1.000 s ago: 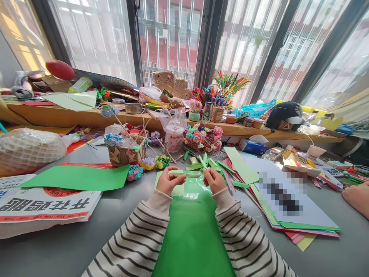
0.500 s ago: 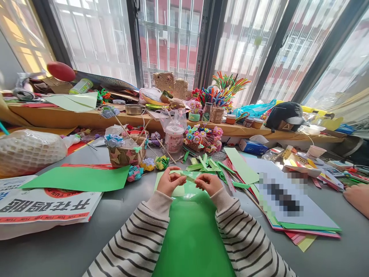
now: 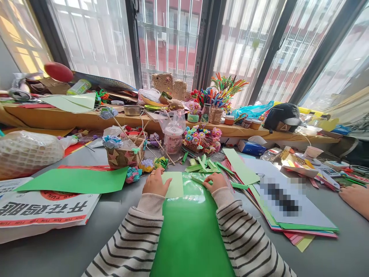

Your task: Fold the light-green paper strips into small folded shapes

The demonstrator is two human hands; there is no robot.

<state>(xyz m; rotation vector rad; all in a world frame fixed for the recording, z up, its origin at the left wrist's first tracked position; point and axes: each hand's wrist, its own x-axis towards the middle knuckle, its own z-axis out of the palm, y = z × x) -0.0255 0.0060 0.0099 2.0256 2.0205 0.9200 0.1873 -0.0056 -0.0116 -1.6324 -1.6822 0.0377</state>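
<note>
Folded strip at the right, pale square at the left.
Head view: right hand (image 3: pixel 215 182) seems to pinch the folded strip (image 3: pixel 198 180) over the green sheet (image 3: pixel 191 234); left hand (image 3: pixel 155 183), fingers apart, meets the pale green square (image 3: pixel 175 185), whose lifting would need a fingertip under its edge.

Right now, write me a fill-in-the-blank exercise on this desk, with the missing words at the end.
The thin paper strip at the right hand's fingertips is coloured ____. The pale green paper sheet lies between the left hand and the ____ one. On the wooden ledge, right of the light blue plastic bag, sits a black ____.
Missing words: green; right; cap.
</note>
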